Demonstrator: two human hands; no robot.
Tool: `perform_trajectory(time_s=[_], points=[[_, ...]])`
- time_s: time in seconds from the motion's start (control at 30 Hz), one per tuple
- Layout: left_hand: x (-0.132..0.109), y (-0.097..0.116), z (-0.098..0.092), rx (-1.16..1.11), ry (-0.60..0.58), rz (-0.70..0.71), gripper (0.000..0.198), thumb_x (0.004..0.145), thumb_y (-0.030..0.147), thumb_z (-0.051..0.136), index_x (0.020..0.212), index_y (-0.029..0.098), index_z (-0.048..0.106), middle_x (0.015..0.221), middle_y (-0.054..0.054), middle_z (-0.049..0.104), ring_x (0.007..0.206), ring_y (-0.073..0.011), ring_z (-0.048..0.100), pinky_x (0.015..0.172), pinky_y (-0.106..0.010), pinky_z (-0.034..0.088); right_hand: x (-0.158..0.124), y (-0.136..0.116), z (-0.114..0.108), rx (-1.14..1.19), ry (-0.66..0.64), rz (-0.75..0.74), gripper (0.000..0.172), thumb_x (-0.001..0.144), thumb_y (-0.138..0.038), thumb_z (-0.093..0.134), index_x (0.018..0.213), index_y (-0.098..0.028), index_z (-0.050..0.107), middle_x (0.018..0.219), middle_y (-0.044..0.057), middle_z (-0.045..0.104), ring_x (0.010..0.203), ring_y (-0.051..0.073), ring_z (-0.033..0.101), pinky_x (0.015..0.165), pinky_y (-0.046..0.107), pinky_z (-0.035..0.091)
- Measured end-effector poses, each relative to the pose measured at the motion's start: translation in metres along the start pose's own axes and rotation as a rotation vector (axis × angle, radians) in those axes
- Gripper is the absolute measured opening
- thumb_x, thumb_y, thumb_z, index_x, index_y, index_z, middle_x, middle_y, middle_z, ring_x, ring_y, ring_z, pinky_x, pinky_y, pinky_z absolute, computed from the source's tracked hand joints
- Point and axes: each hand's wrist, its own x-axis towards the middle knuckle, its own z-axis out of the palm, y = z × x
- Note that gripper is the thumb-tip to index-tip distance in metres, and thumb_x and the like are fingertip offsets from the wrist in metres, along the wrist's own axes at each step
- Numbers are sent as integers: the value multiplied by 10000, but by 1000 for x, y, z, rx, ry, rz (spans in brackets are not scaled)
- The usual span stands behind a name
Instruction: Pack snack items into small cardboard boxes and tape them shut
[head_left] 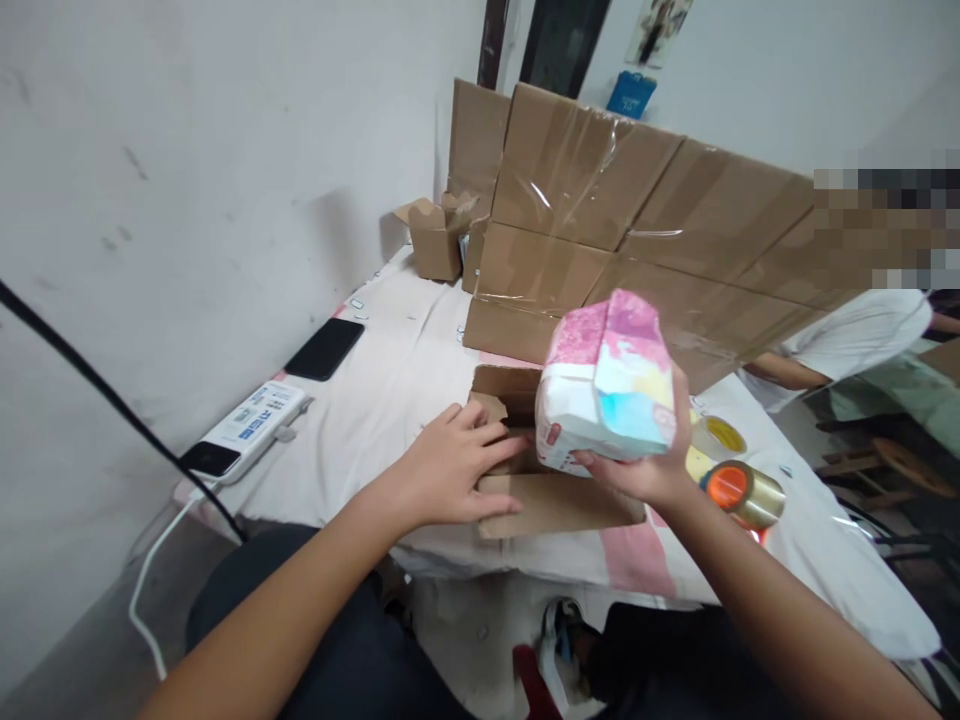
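Note:
My right hand grips a soft plastic-wrapped pack from below and along its right side. The wrapping is pink, purple, white and light blue, with its end folded over. It is held tilted above an open cardboard box, hiding much of the inside. At the box's left end is my left hand, its fingers over the left flap and its thumb along the front flap, holding the box. The box stands near the table's front edge with its flaps folded outward.
Taped, stacked cartons rise behind the box. A small open carton, a black phone and a white power strip lie to the left. Tape rolls sit at right. Beyond is another person's white sleeve.

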Motion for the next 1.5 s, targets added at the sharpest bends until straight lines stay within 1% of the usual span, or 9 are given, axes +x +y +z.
perform_trajectory(time_s=[0.1, 0.27, 0.4, 0.53, 0.8, 1.03, 1.2, 1.37, 1.5], points=[[0, -2, -2, -16, 124, 79, 511, 867, 561, 633, 1181, 158, 625, 1023, -111, 659, 975, -294, 499, 853, -436, 468, 9, 6, 10, -28, 88, -86, 1097, 678, -518, 726, 1509, -259, 59, 1427, 186, 426, 1346, 434, 417, 1082, 606, 384], [-5, -12, -8, -97, 275, 16, 109, 888, 225, 582, 981, 169, 574, 918, -76, 628, 917, -243, 486, 782, -353, 481, 22, 20, 11, -75, -202, -210, 916, 790, -390, 697, 1527, -241, 173, 1466, 188, 407, 1361, 391, 416, 1103, 554, 377], [-7, -17, -9, -174, 286, -18, 133, 863, 198, 581, 992, 182, 549, 924, -57, 624, 897, -222, 476, 761, -337, 477, 34, 16, 4, -55, -452, -234, 891, 823, -347, 675, 1554, -241, 177, 1489, 167, 416, 1342, 372, 446, 1063, 521, 419], [-8, -19, -9, -196, 313, -44, 132, 853, 186, 588, 978, 188, 544, 909, -45, 622, 891, -210, 485, 745, -320, 471, 47, 11, 1, -105, -576, -244, 912, 822, -322, 680, 1565, -225, 160, 1457, 181, 440, 1297, 367, 483, 1009, 509, 460], [-8, -23, -6, -99, 318, 38, 145, 847, 175, 570, 992, 180, 579, 906, -69, 638, 887, -226, 501, 758, -343, 485, 69, 12, 24, -275, -871, -399, 969, 783, -356, 737, 1556, -110, 206, 1361, 234, 502, 1186, 374, 577, 933, 485, 502], [-11, -29, -5, -72, 376, 62, 92, 855, 234, 603, 935, 189, 598, 825, -57, 643, 839, -222, 512, 727, -340, 478, 74, 7, 43, -532, -965, -541, 812, 836, -397, 683, 1488, -71, 327, 1245, 234, 584, 932, 337, 686, 726, 409, 521], [-10, -28, -4, -50, 363, 76, 75, 861, 242, 589, 914, 190, 600, 814, -56, 643, 820, -218, 506, 719, -342, 474, 64, 3, 61, -669, -953, -619, 621, 887, -270, 582, 1440, -66, 385, 1175, 219, 609, 793, 278, 700, 641, 353, 486], [-11, -30, -5, -68, 359, 51, 85, 855, 241, 593, 923, 192, 606, 830, -61, 651, 836, -222, 519, 721, -345, 482, 68, 2, 60, -626, -986, -547, 647, 855, -283, 616, 1448, -120, 416, 1236, 208, 602, 849, 289, 702, 656, 346, 484], [-13, -33, -7, -99, 374, -5, 73, 871, 240, 586, 928, 194, 591, 829, -51, 636, 831, -212, 505, 722, -343, 482, 75, 1, 40, -412, -1036, -344, 703, 820, -392, 686, 1459, -208, 457, 1356, 156, 583, 1015, 302, 673, 758, 352, 502]])
